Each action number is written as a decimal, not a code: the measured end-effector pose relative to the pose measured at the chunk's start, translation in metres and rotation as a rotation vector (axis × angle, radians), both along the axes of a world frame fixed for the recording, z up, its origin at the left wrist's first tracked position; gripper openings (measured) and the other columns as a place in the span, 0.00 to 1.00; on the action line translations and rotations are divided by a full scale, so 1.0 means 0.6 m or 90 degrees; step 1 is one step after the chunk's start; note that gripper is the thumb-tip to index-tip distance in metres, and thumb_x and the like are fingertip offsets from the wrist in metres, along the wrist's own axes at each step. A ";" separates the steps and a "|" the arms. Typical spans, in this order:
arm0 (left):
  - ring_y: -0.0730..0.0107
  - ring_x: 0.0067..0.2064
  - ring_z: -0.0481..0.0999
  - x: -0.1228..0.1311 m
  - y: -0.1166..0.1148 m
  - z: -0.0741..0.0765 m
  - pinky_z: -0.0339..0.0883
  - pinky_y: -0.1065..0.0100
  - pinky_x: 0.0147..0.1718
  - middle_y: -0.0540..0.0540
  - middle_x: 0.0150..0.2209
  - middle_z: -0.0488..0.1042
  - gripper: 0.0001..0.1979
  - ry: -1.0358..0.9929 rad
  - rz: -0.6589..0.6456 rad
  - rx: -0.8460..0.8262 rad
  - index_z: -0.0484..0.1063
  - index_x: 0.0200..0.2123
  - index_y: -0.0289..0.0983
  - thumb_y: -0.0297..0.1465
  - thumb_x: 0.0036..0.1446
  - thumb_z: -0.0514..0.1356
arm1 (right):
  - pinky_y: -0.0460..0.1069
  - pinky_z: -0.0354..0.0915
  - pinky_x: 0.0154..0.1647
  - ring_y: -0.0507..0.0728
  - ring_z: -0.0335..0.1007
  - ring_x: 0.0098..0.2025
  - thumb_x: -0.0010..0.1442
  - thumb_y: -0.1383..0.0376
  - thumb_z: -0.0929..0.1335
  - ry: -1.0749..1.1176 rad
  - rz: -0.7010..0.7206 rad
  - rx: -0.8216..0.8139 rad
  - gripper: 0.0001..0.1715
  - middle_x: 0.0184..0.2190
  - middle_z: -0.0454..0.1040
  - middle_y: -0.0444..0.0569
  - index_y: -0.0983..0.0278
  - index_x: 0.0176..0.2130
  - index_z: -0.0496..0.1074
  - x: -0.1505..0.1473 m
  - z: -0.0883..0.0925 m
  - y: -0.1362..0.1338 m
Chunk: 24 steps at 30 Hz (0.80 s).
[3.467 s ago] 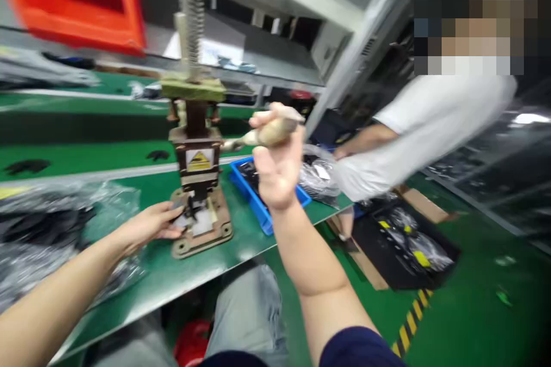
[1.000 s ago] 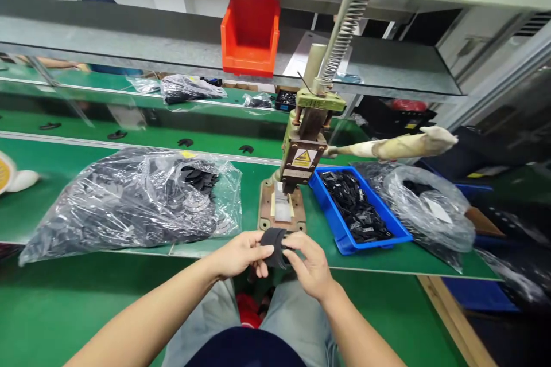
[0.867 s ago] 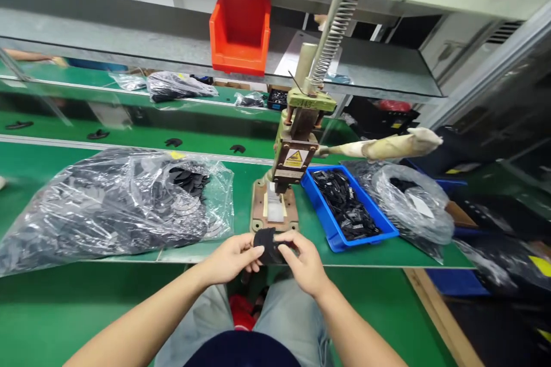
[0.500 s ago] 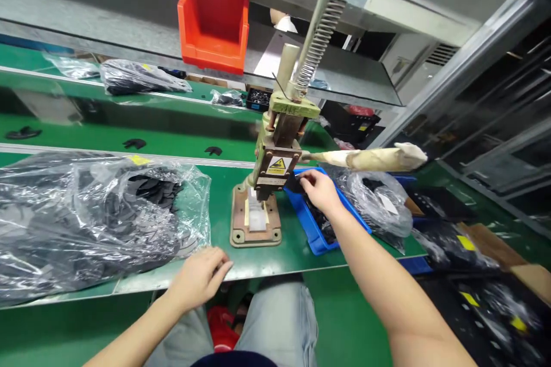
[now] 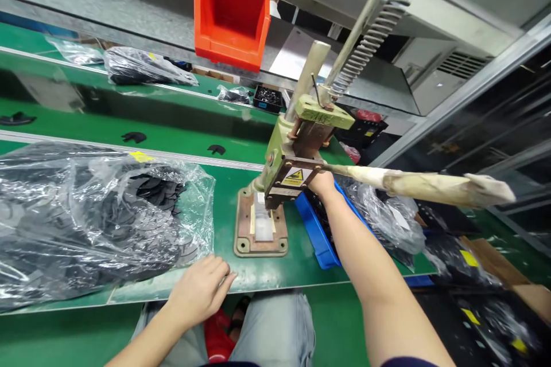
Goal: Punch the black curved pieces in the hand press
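Note:
My left hand rests on the near edge of the green table, fingers loosely flat and holding nothing, just beside a big clear bag of black flat parts. My right hand reaches over the blue tray behind the head of the hand press. Its fingers are hidden by the press. The press base holds a pale block. The tape-wrapped lever sticks out to the right above my forearm.
A long spring rises from the press to the shelf. An orange bin sits on the shelf above. A smaller bag lies right of the tray. Loose black pieces ride the green belt behind. Boxes stand on the floor at right.
Both hands held a black piece near my lap a second ago. The right hand then went to the blue tray and now sits deeper behind the press; the left hand settled on the table edge.

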<state>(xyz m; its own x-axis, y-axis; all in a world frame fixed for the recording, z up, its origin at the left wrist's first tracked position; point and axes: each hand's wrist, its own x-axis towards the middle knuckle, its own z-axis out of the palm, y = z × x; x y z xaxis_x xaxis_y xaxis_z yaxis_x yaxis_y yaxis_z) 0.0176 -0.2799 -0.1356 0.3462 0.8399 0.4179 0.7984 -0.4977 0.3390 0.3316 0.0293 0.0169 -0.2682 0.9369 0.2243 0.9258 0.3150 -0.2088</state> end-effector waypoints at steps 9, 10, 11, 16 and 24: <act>0.60 0.35 0.73 -0.002 0.000 -0.007 0.63 0.59 0.38 0.48 0.31 0.73 0.11 -0.004 -0.003 -0.017 0.72 0.35 0.41 0.35 0.74 0.59 | 0.53 0.74 0.54 0.60 0.82 0.51 0.58 0.58 0.79 -0.168 -0.064 -0.236 0.31 0.51 0.84 0.54 0.61 0.58 0.76 0.168 -0.025 -0.146; 0.60 0.35 0.74 -0.002 -0.001 -0.008 0.63 0.60 0.39 0.48 0.31 0.73 0.11 -0.006 -0.003 -0.018 0.72 0.36 0.41 0.36 0.74 0.59 | 0.54 0.74 0.57 0.60 0.81 0.53 0.59 0.57 0.79 -0.175 -0.061 -0.248 0.33 0.52 0.83 0.54 0.62 0.60 0.75 0.169 -0.033 -0.158; 0.61 0.35 0.74 -0.003 -0.002 -0.008 0.63 0.60 0.39 0.48 0.31 0.72 0.11 -0.008 -0.004 -0.018 0.72 0.35 0.41 0.36 0.74 0.59 | 0.56 0.74 0.60 0.61 0.80 0.54 0.61 0.56 0.79 -0.181 -0.061 -0.254 0.34 0.53 0.82 0.54 0.62 0.62 0.73 0.167 -0.041 -0.168; 0.63 0.32 0.72 -0.004 -0.003 -0.008 0.63 0.61 0.37 0.50 0.29 0.69 0.14 -0.010 -0.023 -0.003 0.70 0.34 0.41 0.38 0.74 0.59 | 0.65 0.73 0.65 0.63 0.75 0.61 0.70 0.52 0.72 -0.202 -0.084 -0.235 0.25 0.60 0.76 0.55 0.63 0.59 0.74 0.150 -0.064 -0.195; 0.64 0.30 0.72 0.000 -0.007 -0.004 0.64 0.62 0.35 0.51 0.28 0.69 0.15 -0.010 -0.009 -0.004 0.69 0.33 0.42 0.41 0.74 0.58 | 0.62 0.76 0.60 0.60 0.77 0.56 0.72 0.53 0.70 -0.202 -0.102 -0.196 0.22 0.56 0.78 0.53 0.63 0.58 0.74 0.179 -0.057 -0.223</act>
